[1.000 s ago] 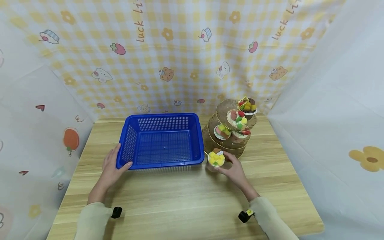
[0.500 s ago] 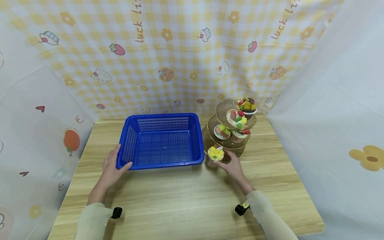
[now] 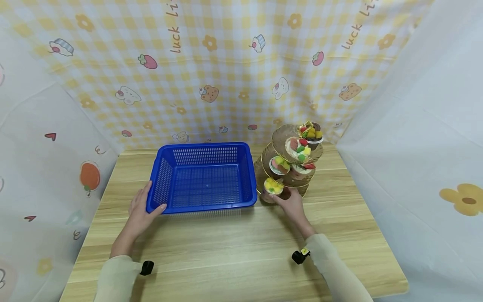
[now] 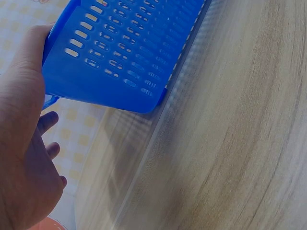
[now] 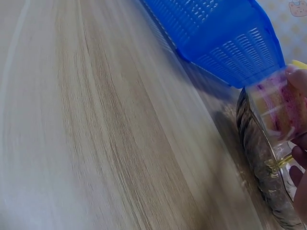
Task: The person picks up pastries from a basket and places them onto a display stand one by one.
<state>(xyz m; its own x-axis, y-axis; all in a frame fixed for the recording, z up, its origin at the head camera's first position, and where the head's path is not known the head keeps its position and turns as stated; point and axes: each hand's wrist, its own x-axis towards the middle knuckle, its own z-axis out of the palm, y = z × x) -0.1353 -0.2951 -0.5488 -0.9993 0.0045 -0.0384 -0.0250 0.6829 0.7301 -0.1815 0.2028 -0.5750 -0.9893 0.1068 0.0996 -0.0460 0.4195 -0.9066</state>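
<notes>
My left hand (image 3: 141,212) grips the near left corner of a blue plastic basket (image 3: 205,207), its thumb over the front rim. In the left wrist view the hand (image 4: 26,139) reaches up to the rim of the basket (image 4: 120,52). My right hand (image 3: 293,206) holds a toy dessert cup (image 3: 273,189) topped with yellow cubes. The cup overlaps the bottom tier of a three-tier amber stand (image 3: 282,135). In the right wrist view the clear cup (image 5: 273,105) shows pink and tan layers, close over the bottom tier's edge (image 5: 259,158).
Two toy desserts, one light (image 3: 298,150) and one dark (image 3: 313,135), sit on the top tier. A fruit-topped one (image 3: 279,165) and one with a red top (image 3: 303,171) are on the middle tier. A checked curtain (image 3: 226,63) hangs behind the wooden table (image 3: 226,256).
My right hand has moved away from me with the dessert cup, from in front of the stand to its bottom tier. The left hand and the basket have stayed put.
</notes>
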